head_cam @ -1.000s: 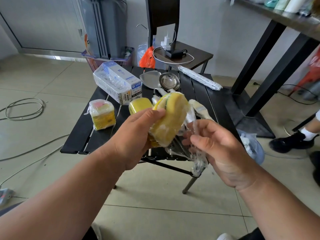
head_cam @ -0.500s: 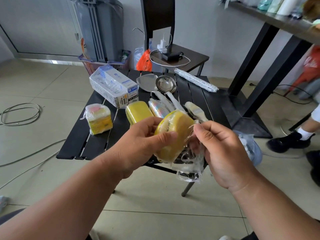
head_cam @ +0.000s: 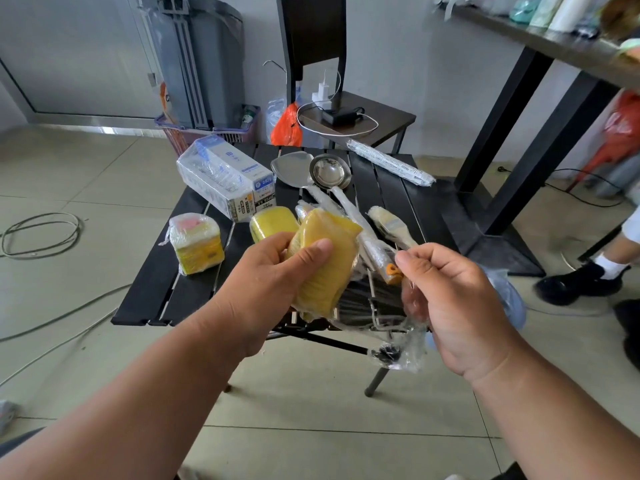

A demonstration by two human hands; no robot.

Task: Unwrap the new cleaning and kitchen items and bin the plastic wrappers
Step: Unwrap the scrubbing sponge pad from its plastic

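My left hand (head_cam: 273, 282) grips a yellow sponge (head_cam: 325, 265) in front of the black slatted table (head_cam: 166, 271). My right hand (head_cam: 453, 303) pinches the clear plastic wrapper (head_cam: 398, 341), which stretches off the sponge's right side and hangs crumpled below. On the table lie a wrapped sponge pack (head_cam: 195, 242), a second yellow sponge (head_cam: 273, 221), a wrapped box (head_cam: 225, 180), a wrapped spatula (head_cam: 294, 168), a wrapped ladle (head_cam: 329, 173), a wrapped brush (head_cam: 389, 225) and a wrapped roll (head_cam: 389, 161).
A bin lined with a blue bag (head_cam: 505, 292) stands on the floor right of the table, mostly behind my right hand. A chair (head_cam: 346, 109) with a charger stands behind the table. Cables (head_cam: 38, 233) lie on the floor at left. A person's shoe (head_cam: 581, 282) is at right.
My right hand has pulled the wrapper to the right and away from the sponge. The sponge in my left hand has tilted, with more of its bare yellow face showing.
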